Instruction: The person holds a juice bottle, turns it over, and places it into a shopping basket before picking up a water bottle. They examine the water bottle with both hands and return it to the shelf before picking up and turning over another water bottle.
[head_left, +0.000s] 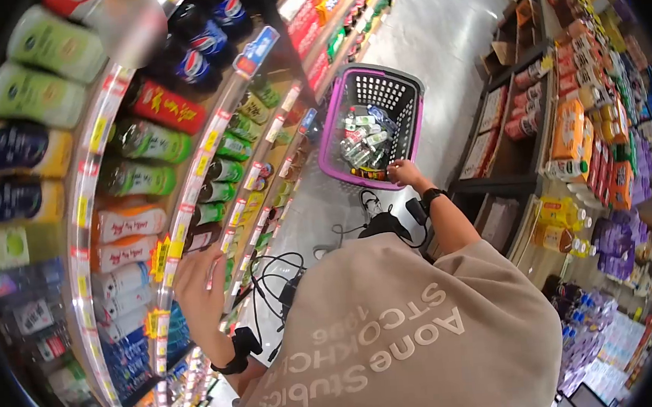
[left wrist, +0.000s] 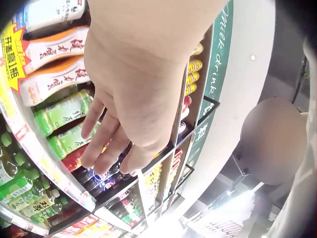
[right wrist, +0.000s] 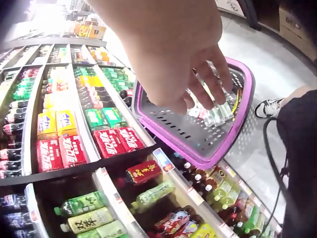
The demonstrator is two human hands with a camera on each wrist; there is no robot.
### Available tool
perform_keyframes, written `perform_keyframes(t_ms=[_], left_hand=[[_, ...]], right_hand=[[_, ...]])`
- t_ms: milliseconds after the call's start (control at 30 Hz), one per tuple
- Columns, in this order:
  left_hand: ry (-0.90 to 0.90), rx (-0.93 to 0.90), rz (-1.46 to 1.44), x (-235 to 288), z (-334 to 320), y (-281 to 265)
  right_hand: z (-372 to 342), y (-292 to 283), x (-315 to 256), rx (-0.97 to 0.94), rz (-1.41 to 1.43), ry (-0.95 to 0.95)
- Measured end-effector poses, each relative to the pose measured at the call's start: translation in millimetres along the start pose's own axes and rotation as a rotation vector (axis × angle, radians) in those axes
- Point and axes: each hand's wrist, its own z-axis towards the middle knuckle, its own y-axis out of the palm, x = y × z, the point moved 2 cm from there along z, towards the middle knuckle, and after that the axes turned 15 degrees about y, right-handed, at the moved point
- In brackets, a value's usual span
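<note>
My right hand is at the near edge of a grey shopping basket with a purple rim. In the right wrist view its loosely bent fingers overlap the inside of the basket, with nothing seen in them. Several small bottles lie at the bottom of the basket. My left hand is beside the drink shelf, fingers extended and a little apart. Orange-and-white bottles and green-labelled bottles stand behind it in the left wrist view.
Shelves of drinks run along the left, edged with price strips. Another stocked shelf stands to the right across the shiny floor. Black cables hang near my body, and a shoe is just below the basket.
</note>
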Motion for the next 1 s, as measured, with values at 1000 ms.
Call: perform_keyframes(t_ms=[1000], left_hand=[[0.065, -0.830, -0.622, -116, 191, 568]], right_hand=[[199, -28, 61, 0.096, -0.105, 0.169]])
